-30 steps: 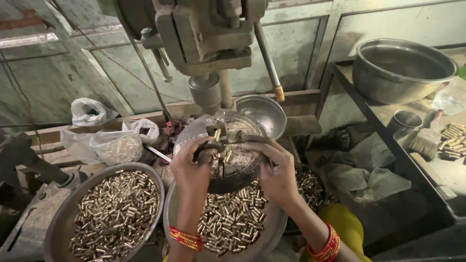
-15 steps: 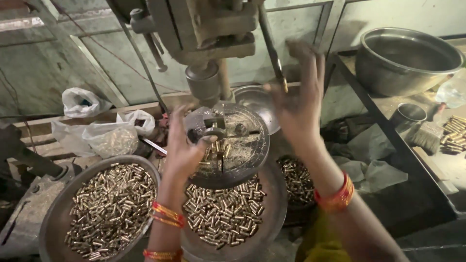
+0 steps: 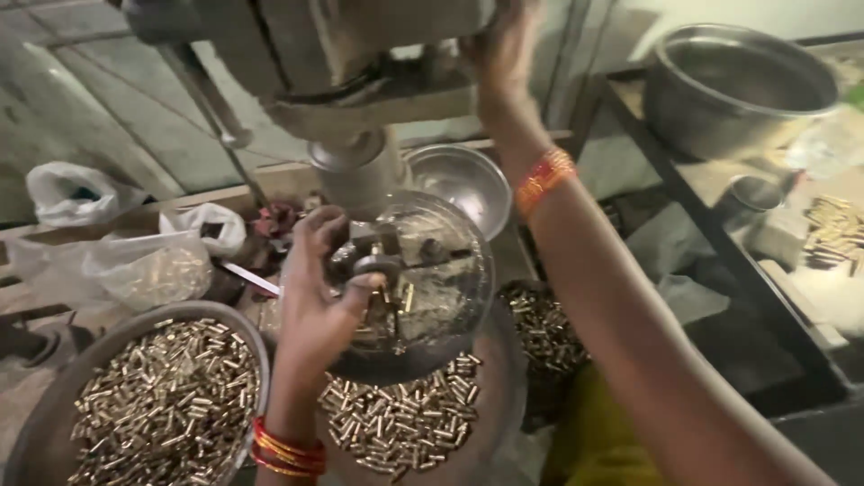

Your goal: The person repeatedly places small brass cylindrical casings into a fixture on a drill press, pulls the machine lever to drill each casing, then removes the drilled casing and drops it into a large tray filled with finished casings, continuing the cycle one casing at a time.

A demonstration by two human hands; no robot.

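Small, hard, slippery brass pieces [image 3: 400,423]: left hand [image 3: 319,297] pinched on fixture [image 3: 382,270], right hand [image 3: 504,54] grip unclear, best taken endwise.

Two white plastic bags [image 3: 67,192] [image 3: 209,225] and a clear bag of brass pieces [image 3: 135,270] sit at far left

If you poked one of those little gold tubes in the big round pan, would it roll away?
Probably a bit: the small brass tubes look round and smooth, so a loose one should roll. Packed together in the pan, neighbours would likely stop it. Being metal, they probably feel stiff.
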